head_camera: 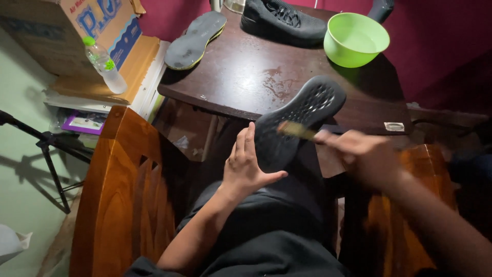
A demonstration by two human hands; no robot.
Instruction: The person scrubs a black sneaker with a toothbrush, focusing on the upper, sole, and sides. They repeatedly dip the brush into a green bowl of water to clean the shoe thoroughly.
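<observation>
Over the lap, just in front of the table edge, the left hand (245, 166) held a black shoe (297, 120) with its sole turned up toward the camera. The fingers were closed around the heel end, and the thumb stuck out to the side. The toe end of the shoe reached over the near edge of the dark wooden table (241, 77). The right hand (359, 154) was closed on a small brush (296, 131), whose pale end touched the sole near the middle. This hand was blurred, so I could not see the fingers one by one.

I judged that the step in hand was the scrubbing of the sole. The next stroke, I think, called for a firm hold at the heel, so that the shoe did not twist under the brush.

On the table lay a second black shoe (282, 23), a grey insole (195, 38) at the far left corner, and a green bowl (356, 38). The table top looked wet in the middle. Room for the hands was narrow: a wooden chair back (128, 195) stood close at the left and the table edge just ahead. A plastic bottle (105, 64) stood on cardboard boxes (66, 31) further left.
</observation>
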